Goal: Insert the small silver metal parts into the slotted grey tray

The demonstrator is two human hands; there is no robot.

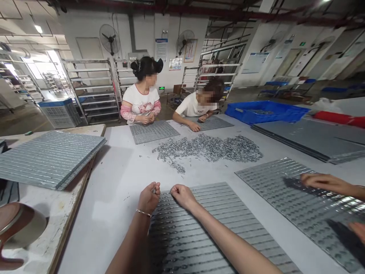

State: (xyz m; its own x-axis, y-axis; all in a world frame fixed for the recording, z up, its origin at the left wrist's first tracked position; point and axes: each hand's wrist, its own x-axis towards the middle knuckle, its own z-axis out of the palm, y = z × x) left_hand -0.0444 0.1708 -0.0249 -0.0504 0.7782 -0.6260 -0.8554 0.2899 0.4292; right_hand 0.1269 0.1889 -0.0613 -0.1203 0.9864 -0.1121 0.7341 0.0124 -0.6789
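In front of me lies a grey ribbed board point(228, 217), with rows of small shiny oval pieces along its left part. My left hand point(149, 198) is curled closed by the board's far left corner, with small metal pieces point(155, 189) showing between its fingers. Just to its right, my right hand point(184, 196) is bent down over the board's far edge, fingertips pinched together. Whatever sits in that pinch is too small or hidden to see. Beyond both hands spreads a pile of loose small metal pieces point(211, 147) on the white table point(114, 198).
To the right, another person's hands point(327, 183) work over a second board point(285, 182). Two people sit across the table with boards point(154, 131). Stacked boards point(54, 156) and a metal mug point(25, 224) stand left. A blue bin point(265, 110) and grey sheets point(308, 137) are back right.
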